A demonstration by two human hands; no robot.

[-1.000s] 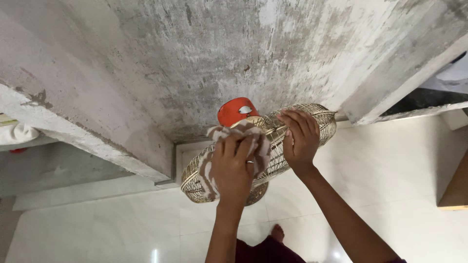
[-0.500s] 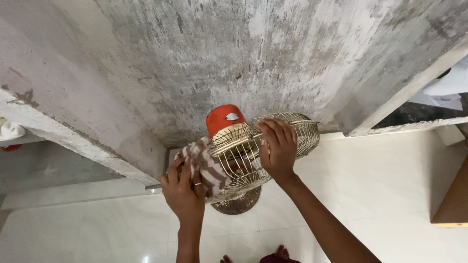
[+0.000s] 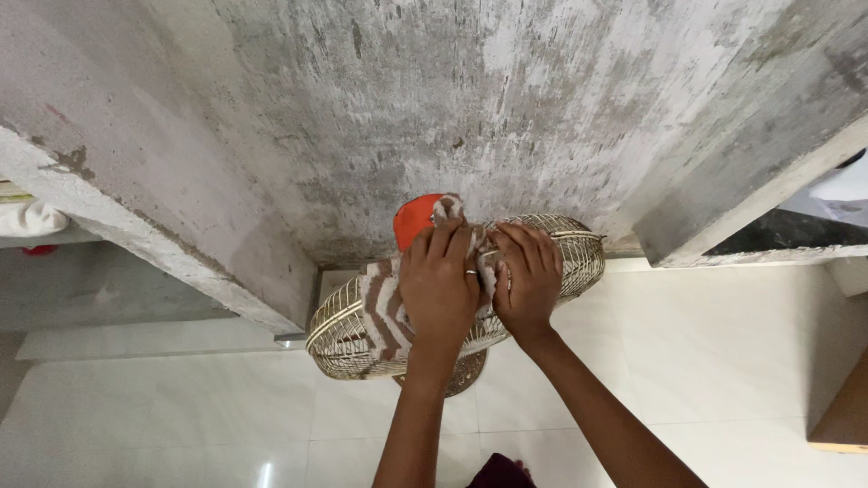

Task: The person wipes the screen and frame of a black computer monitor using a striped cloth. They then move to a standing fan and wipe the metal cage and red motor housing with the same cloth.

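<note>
Fan base (image 3: 461, 375) mostly hidden behind the left forearm and the grille; only a dark round edge shows on the floor. Blades not visible through the wires. Motor housing (image 3: 414, 221), orange-red, half covered by cloth and fingers.

Fan grille (image 3: 348, 330): pale brass-coloured wire cage, round, tilted, standing low against the foot of a stained grey concrete wall (image 3: 452, 108), over white floor tiles (image 3: 678, 361).

Left hand (image 3: 440, 287): fingers flat and spread slightly, pressing a brown-and-white striped cloth (image 3: 384, 307) onto the top of the grille (ring on one finger). Cloth bunches out left of the hand and pokes up above the fingertips. Palm side hidden, so whether it is pinched or only pressed cannot be told.

Right hand (image 3: 524, 280): fingers curled over the wires just beside the left hand, touching the cloth edge, gripping the cage.

Brown wooden corner (image 3: 845, 420) cut off at right edge.
</note>
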